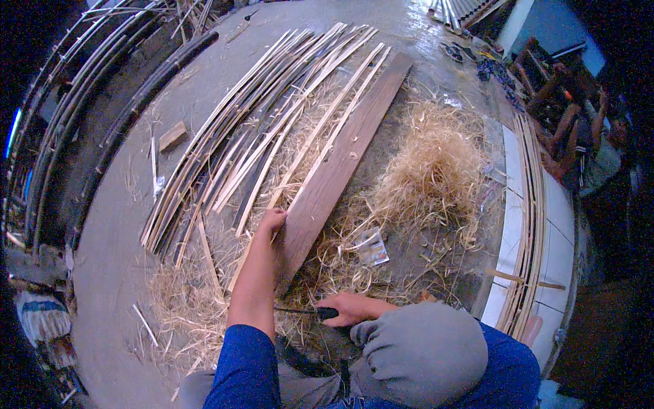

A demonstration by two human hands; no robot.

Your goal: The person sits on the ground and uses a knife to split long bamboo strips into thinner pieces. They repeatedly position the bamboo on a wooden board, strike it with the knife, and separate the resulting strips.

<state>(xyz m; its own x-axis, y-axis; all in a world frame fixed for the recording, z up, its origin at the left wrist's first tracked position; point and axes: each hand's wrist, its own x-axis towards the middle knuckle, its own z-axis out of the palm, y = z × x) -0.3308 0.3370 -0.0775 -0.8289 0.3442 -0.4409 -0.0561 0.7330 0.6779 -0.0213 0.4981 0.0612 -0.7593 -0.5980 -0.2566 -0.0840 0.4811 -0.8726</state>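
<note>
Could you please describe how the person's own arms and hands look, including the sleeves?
The left hand and right hand wear no gloves. A blue left sleeve leaves the left forearm bare; the right sleeve is blue too. A grey-clothed knee hides part of the right arm.

- Floor (109,286) gives passage between the dark pole (151,85) and wood strips (231,123).
- The plank (344,160) blocks straight ahead.
- A shavings heap (436,157) stands farther right.
- A bent knee (429,361) crowds the right hand (347,310).
</note>
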